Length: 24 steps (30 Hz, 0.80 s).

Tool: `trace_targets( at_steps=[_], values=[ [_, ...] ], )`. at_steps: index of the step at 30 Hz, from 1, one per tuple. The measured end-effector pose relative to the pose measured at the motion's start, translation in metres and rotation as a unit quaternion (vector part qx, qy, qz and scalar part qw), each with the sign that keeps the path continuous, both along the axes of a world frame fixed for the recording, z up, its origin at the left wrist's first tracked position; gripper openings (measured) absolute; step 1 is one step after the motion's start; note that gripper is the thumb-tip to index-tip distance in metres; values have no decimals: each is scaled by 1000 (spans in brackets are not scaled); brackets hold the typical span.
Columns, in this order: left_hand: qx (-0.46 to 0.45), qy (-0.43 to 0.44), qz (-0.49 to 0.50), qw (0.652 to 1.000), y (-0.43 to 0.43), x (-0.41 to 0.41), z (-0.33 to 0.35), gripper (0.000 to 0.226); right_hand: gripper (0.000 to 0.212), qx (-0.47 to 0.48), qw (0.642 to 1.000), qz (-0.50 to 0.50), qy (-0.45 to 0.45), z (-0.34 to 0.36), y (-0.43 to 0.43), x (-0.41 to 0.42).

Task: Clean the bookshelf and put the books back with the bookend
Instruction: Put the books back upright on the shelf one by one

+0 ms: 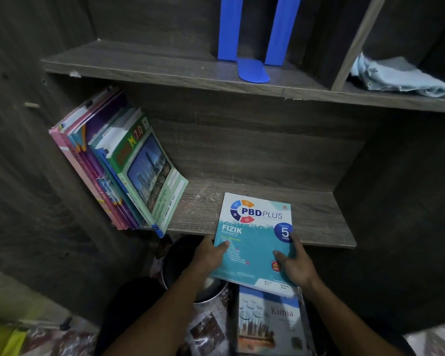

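Observation:
A teal and white physics workbook lies flat, its far end on the lower shelf board and its near end over the front edge. My left hand grips its left edge, thumb on the cover. My right hand holds its right edge, thumb on top. Several books lean against the shelf's left wall. A blue bookend stands on the upper shelf board.
A light blue cloth lies crumpled in the upper right compartment. Below the shelf, a chemistry book lies on the floor beside a metal pot. Dark wooden side walls close the shelf in.

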<state>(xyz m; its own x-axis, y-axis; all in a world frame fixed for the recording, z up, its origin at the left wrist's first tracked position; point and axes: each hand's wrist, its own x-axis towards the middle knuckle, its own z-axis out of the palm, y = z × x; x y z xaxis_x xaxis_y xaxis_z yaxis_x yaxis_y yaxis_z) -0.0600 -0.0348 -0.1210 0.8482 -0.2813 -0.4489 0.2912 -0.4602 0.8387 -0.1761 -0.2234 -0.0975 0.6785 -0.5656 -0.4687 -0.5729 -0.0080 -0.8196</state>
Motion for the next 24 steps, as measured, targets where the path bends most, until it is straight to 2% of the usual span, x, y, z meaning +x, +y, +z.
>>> trace_targets(
  at_steps=[4, 6, 12, 15, 17, 21, 24],
  values=[
    [-16, -10, 5, 1000, -6, -4, 4, 31, 35, 61, 992, -92, -54, -1, 6, 2],
    [-24, -11, 12, 1000, -9, -4, 12, 28, 28, 75, 987, -121, -69, -1, 8, 3],
    [-119, 79, 1, 990, 6, 16, 58, 24, 32, 151, 970, -114, -152, 22, 12, 9],
    [-174, 115, -15, 978, 21, 33, 88, 29, 37, 189, 963, -65, -180, 36, 8, 19],
    [-184, 110, -44, 976, 30, 43, 110, 27, 40, 191, 961, -6, -202, 46, 7, 28],
    [-168, 39, -75, 982, 50, 60, 156, 20, 43, 138, 964, 74, -213, 63, 13, 56],
    [-144, -23, -67, 987, 60, 66, 174, 23, 55, 73, 965, 142, -208, 72, 32, 78]
  ],
)
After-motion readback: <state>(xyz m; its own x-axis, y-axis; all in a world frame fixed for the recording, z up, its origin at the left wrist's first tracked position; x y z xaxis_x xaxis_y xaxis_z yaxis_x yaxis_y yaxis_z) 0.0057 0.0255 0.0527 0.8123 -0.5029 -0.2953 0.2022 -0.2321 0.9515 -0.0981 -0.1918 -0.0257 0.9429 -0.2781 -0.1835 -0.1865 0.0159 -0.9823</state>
